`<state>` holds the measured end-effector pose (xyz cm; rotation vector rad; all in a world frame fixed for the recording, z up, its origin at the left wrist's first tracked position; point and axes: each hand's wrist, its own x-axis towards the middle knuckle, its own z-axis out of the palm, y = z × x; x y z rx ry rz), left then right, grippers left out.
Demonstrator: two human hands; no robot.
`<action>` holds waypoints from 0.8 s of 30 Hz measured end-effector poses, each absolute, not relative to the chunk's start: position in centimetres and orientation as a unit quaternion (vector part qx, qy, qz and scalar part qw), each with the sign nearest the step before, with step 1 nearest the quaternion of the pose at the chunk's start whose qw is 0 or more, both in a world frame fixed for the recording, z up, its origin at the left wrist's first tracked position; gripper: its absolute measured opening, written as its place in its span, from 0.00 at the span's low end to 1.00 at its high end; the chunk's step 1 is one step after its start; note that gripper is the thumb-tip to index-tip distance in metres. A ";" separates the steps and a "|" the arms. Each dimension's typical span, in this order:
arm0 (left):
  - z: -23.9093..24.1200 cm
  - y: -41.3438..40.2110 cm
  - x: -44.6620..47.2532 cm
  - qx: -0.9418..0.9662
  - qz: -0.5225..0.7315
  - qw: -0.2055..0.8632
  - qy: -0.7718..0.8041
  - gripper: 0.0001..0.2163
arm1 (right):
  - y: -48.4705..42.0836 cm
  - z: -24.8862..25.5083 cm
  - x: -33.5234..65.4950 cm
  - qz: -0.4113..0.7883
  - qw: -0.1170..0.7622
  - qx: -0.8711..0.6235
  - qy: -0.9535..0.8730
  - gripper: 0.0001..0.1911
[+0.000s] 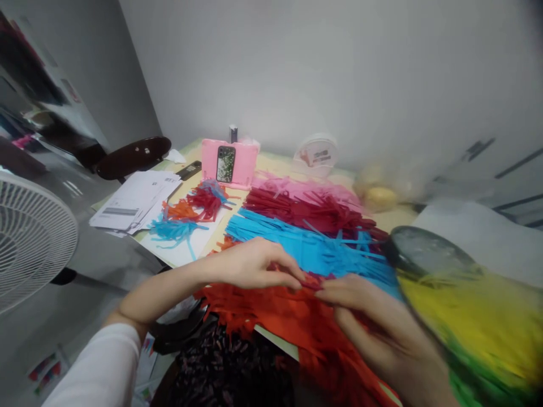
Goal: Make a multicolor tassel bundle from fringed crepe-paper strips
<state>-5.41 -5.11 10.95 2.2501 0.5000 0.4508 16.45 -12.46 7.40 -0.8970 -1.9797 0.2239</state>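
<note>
My left hand [258, 263] reaches in over the table with thumb and fingertips pinched on a small rolled piece of dark red tissue paper [313, 281]. At the other end of that piece are the closed fingertips of my right hand [379, 325], slightly blurred. Under both hands lies a pile of orange-red fringed tissue paper [271, 310], spilling over the near table edge. Just beyond it stretches blue fringed paper [292, 240], then dark red fringed paper [305, 210] and pink fringed paper [314, 187].
Left on the table are blue, orange and red tassels [176, 229] and stacked printed sheets [131, 203]. A phone [225, 164] leans on a pink case [250, 161] at the back. A dark bowl [432, 251] and yellow fringe [470, 305] lie right; a fan [36, 237] stands left.
</note>
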 end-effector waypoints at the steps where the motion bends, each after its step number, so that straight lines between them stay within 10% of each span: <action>1: 10.8 -5.1 -5.3 0.890 0.169 0.375 0.199 0.08 | -12.5 7.3 16.4 0.088 0.458 -0.361 -0.808 0.13; 7: 9.3 -5.4 -6.2 0.944 0.213 0.106 0.227 0.08 | -12.9 5.9 16.9 0.078 0.440 -0.386 -0.807 0.13; 14: 7.8 -4.2 -6.7 0.926 0.317 -0.178 0.100 0.08 | -9.2 7.5 17.8 0.373 0.302 -0.485 -0.731 0.18; 24: 6.4 -3.0 -7.0 0.886 0.429 -0.134 0.118 0.08 | -9.7 8.4 13.8 0.531 0.378 -0.458 -0.604 0.20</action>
